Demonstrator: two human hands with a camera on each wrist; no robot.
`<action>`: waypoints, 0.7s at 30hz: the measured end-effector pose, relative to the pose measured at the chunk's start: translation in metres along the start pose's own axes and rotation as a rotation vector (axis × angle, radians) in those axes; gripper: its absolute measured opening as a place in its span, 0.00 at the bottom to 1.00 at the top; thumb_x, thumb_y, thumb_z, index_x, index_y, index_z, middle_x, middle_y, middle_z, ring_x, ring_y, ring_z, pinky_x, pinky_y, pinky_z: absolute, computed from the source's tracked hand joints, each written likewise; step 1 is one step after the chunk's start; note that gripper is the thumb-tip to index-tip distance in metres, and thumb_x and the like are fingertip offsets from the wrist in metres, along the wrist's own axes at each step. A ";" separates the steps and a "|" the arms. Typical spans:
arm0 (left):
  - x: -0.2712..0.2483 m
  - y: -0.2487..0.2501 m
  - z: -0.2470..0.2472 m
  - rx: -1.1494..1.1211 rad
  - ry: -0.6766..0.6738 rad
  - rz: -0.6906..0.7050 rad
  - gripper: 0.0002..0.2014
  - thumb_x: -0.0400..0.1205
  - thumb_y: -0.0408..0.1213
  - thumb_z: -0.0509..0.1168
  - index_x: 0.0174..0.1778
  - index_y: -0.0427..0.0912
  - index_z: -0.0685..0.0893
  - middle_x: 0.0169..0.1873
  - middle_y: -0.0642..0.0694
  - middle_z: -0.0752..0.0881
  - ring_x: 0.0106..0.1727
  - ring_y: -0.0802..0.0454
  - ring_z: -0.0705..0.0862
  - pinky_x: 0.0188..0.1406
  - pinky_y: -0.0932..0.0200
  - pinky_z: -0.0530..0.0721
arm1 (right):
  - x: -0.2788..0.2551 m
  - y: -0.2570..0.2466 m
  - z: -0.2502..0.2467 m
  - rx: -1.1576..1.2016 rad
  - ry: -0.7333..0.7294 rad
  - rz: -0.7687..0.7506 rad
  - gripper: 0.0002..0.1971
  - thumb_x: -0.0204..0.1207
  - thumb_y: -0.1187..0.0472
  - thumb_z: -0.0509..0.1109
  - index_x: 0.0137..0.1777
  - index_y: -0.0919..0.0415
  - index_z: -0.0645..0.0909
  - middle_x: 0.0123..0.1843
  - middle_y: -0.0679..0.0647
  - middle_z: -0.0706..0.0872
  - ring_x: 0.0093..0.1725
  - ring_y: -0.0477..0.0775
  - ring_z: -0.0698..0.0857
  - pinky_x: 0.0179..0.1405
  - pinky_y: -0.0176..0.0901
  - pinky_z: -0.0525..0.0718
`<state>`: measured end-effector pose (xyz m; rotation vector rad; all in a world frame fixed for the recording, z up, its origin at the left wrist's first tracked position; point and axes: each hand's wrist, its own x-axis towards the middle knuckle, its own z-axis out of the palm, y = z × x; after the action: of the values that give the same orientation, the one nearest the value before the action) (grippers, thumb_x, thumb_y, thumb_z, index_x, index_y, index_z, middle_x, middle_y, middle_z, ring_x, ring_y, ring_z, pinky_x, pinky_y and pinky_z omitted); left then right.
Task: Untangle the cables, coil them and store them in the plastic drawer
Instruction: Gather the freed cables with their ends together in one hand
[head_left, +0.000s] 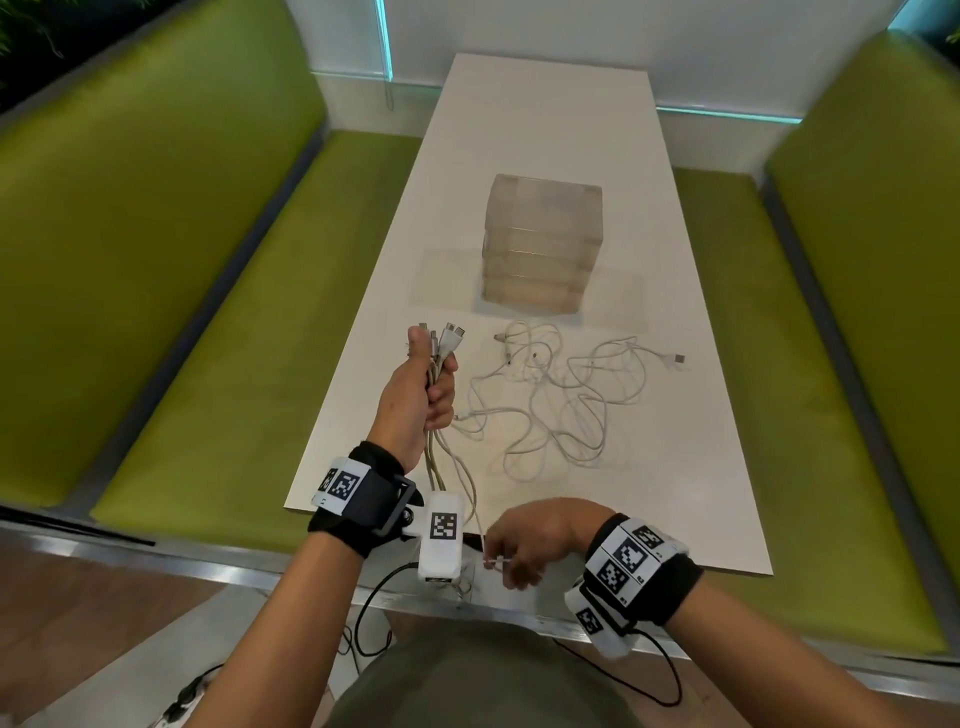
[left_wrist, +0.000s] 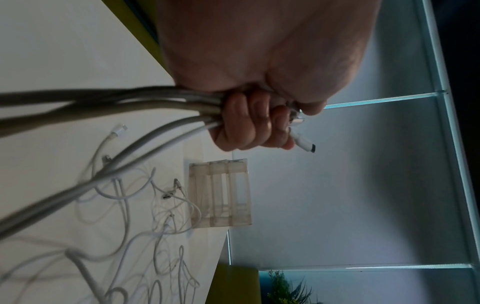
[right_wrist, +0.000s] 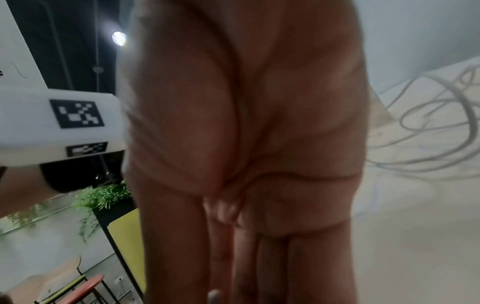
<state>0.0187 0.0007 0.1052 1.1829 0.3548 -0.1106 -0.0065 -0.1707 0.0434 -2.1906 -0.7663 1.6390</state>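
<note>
"What are you doing down at the bottom of the picture?"

"My right hand (head_left: 524, 540) is pinching the loose end of one cable with its fingertips, low in the middle. (My wrist camera is too blurry to show it.)"

"And higher up?"

"My left hand (head_left: 415, 400), left of the middle, has its fingers curled tight round a bunch of cables (head_left: 439, 358), plugs sticking up. I think I am pulling one cable free so I can coil it."

"What is left?"

"The messy pile of cables (head_left: 545, 400) lies on the table (head_left: 675, 467) in the middle. The plastic drawer (head_left: 540, 244) stands just past it, all closed. Next I must go slowly so nothing snags."
</note>
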 end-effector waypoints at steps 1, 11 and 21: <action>0.000 0.000 -0.001 -0.002 0.006 0.003 0.29 0.82 0.65 0.46 0.36 0.43 0.75 0.19 0.53 0.61 0.19 0.58 0.56 0.15 0.65 0.55 | 0.000 0.000 0.002 -0.007 -0.026 0.001 0.16 0.78 0.64 0.69 0.65 0.62 0.79 0.52 0.62 0.90 0.35 0.49 0.84 0.44 0.43 0.84; 0.001 0.000 -0.001 -0.008 0.012 -0.005 0.29 0.82 0.66 0.45 0.36 0.44 0.75 0.19 0.53 0.61 0.18 0.58 0.56 0.15 0.65 0.55 | -0.001 0.012 0.006 0.242 0.159 0.033 0.11 0.83 0.65 0.61 0.62 0.65 0.78 0.42 0.61 0.87 0.33 0.55 0.88 0.38 0.41 0.88; -0.001 0.001 -0.004 -0.018 0.036 -0.002 0.29 0.83 0.65 0.45 0.36 0.44 0.75 0.20 0.53 0.61 0.18 0.59 0.56 0.15 0.64 0.54 | -0.001 0.022 0.023 0.215 0.254 0.017 0.08 0.80 0.63 0.64 0.54 0.64 0.82 0.50 0.61 0.89 0.42 0.56 0.91 0.43 0.42 0.90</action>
<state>0.0169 0.0052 0.1054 1.1680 0.3874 -0.0876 -0.0236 -0.1910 0.0257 -2.1969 -0.4790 1.3446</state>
